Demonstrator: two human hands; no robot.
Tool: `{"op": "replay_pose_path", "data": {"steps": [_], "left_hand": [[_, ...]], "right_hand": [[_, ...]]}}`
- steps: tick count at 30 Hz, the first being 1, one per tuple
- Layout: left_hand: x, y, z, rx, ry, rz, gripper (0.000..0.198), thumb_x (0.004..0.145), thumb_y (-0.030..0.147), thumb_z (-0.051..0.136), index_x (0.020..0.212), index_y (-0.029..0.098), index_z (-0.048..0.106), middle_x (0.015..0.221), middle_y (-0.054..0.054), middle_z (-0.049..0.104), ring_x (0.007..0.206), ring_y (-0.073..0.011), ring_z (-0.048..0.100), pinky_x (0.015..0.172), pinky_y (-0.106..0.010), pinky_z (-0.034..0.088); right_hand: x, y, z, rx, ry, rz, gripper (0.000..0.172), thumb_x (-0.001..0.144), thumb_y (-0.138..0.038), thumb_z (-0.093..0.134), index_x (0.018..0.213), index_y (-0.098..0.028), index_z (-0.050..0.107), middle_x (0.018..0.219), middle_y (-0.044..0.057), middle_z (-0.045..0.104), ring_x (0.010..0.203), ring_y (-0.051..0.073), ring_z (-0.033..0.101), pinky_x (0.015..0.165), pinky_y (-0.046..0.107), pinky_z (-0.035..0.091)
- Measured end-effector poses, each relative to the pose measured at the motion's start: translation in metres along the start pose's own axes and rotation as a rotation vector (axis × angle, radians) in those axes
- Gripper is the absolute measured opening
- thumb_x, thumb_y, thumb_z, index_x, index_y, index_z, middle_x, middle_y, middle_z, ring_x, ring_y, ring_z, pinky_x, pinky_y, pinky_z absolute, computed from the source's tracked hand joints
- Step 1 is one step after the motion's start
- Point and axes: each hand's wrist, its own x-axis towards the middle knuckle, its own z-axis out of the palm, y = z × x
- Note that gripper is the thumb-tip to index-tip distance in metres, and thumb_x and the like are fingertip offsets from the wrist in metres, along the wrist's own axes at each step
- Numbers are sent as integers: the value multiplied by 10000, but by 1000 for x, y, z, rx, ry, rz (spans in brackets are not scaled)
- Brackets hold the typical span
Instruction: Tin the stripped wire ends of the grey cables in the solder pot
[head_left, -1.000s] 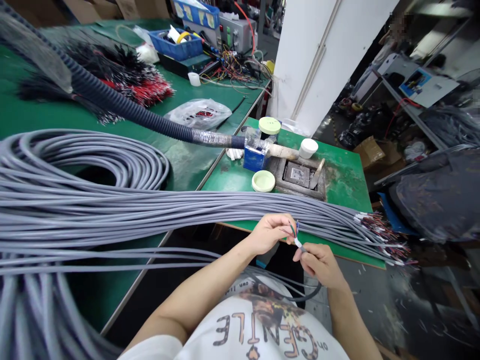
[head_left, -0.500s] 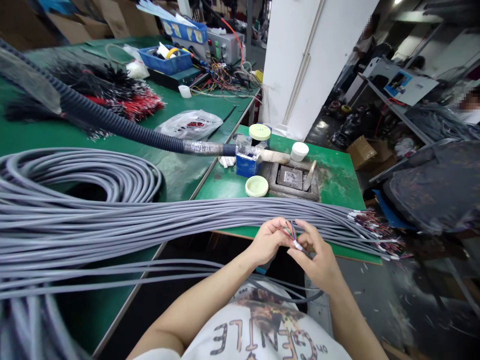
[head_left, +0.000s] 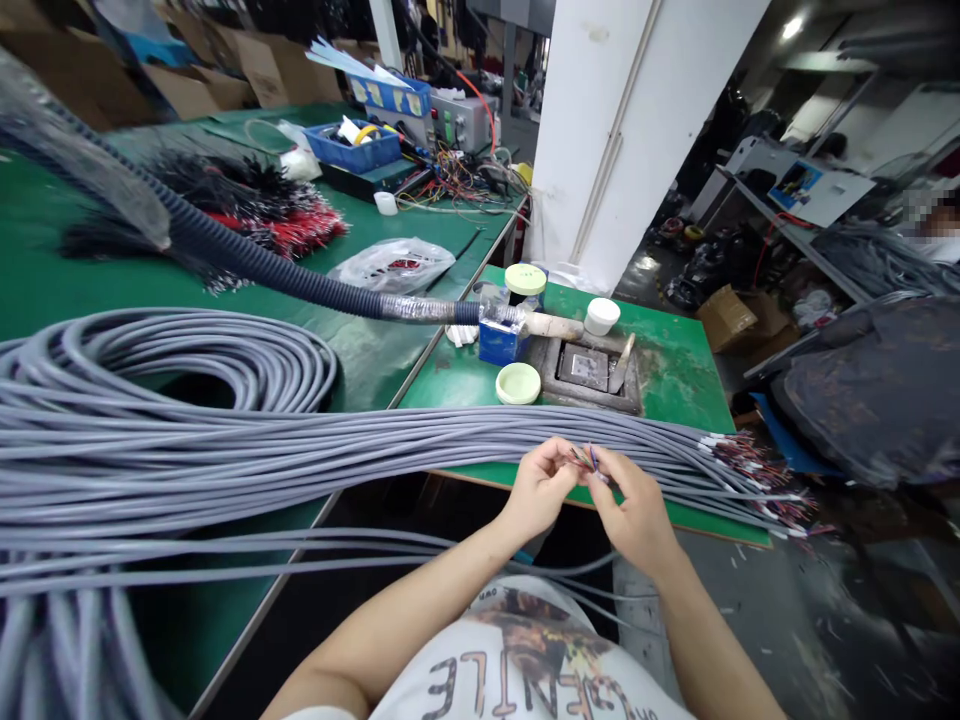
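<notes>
Between my hands, in front of my chest, is the stripped end of a grey cable, with thin coloured wires (head_left: 580,459) fanning out of it. My left hand (head_left: 541,492) pinches those wires between thumb and fingers. Closed at the base of the wires, my right hand (head_left: 636,508) grips the cable end and hides most of it. Just beyond my fingers a thick bundle of grey cables (head_left: 420,437) crosses the bench. Its far-right ends show white wraps and bare coloured wires (head_left: 757,470).
Behind the bundle sit a solder pot (head_left: 585,368) with a scraper, a pale green lid (head_left: 518,383), a white jar (head_left: 601,316) and a blue box (head_left: 501,342). A ribbed hose (head_left: 300,280) runs in from the upper left. Coiled grey cable (head_left: 225,335) lies on the left.
My hands have come closer together, and the wires now lie lower between my fingertips. The white wrap at the cable end is mostly covered. The whole view has shifted slightly.
</notes>
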Motion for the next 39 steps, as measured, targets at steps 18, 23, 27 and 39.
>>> {"op": "replay_pose_path", "data": {"steps": [18, 23, 27, 39], "left_hand": [[-10, -14, 4, 106, 33, 197, 22, 776, 182, 621, 766, 174, 639, 800, -29, 625, 793, -160, 568, 787, -294, 444], [-11, -19, -1, 241, 73, 260, 50, 799, 227, 630, 792, 180, 645, 804, -37, 632, 808, -173, 570, 793, -302, 439], [-5, -23, 3, 36, 126, 50, 110, 781, 253, 652, 755, 165, 592, 709, 2, 609, 689, -128, 545, 713, -258, 437], [0, -4, -59, 965, 116, 497, 130, 826, 231, 569, 932, 204, 638, 929, -73, 665, 935, -229, 548, 867, -385, 374]], "right_hand": [[-4, 5, 21, 201, 423, -143, 171, 818, -133, 588, 932, -235, 663, 781, 48, 637, 712, 169, 576, 643, 318, 480], [1, 3, 19, 177, 398, -66, 69, 821, -181, 599, 832, -218, 656, 746, 38, 602, 701, 164, 563, 644, 309, 471], [12, 3, 22, 262, 373, 17, 116, 828, -224, 593, 714, -206, 599, 706, 13, 551, 671, 146, 526, 633, 286, 442], [142, 21, 29, 53, 8, -19, 241, 784, -306, 609, 589, -171, 570, 609, -21, 477, 569, 109, 442, 563, 252, 343]]}}
